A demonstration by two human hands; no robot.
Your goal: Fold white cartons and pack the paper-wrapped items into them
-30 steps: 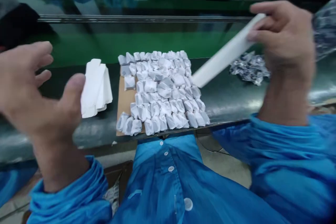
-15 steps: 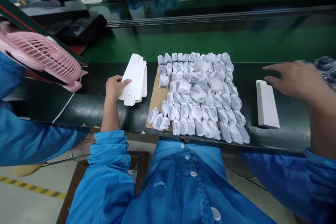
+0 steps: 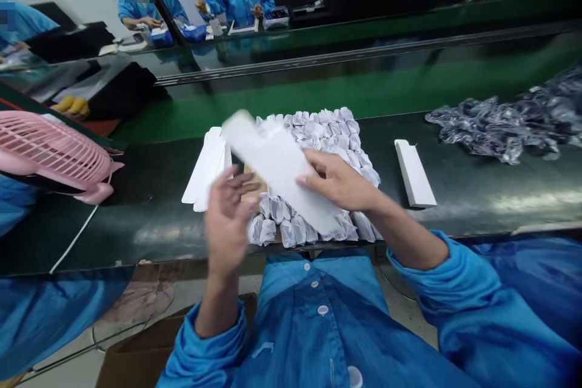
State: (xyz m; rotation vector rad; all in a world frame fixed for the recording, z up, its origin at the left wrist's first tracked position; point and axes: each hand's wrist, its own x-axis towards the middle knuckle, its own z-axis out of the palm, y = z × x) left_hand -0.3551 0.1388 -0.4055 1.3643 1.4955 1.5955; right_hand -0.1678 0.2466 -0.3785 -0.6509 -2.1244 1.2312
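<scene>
A flattened white carton [image 3: 284, 167], blurred at its far end, is tilted above the rows of paper-wrapped pieces [image 3: 293, 231]. My right hand [image 3: 339, 179] pinches it near its right edge, thumb on top. My left hand [image 3: 227, 215] is raised left of the carton, fingers apart and a little blurred, with nothing in it. Behind it lies a small stack of flat white cartons [image 3: 204, 167]. The wrapped pieces sit on a brown cardboard sheet [image 3: 254, 185], partly hidden by the carton. A folded-up white box [image 3: 414, 174] lies to the right.
At the left stands a pink fan [image 3: 50, 148] with a white cable [image 3: 75, 236]. A heap of clear plastic bags [image 3: 495, 127] lies at the far right. Across the green-backed bench [image 3: 254, 100], people in blue coats work. Blue-clothed people are close on both sides.
My right hand has come from the right side to the middle and now holds a flat carton. My left hand has left the stack and opened. The view has shifted.
</scene>
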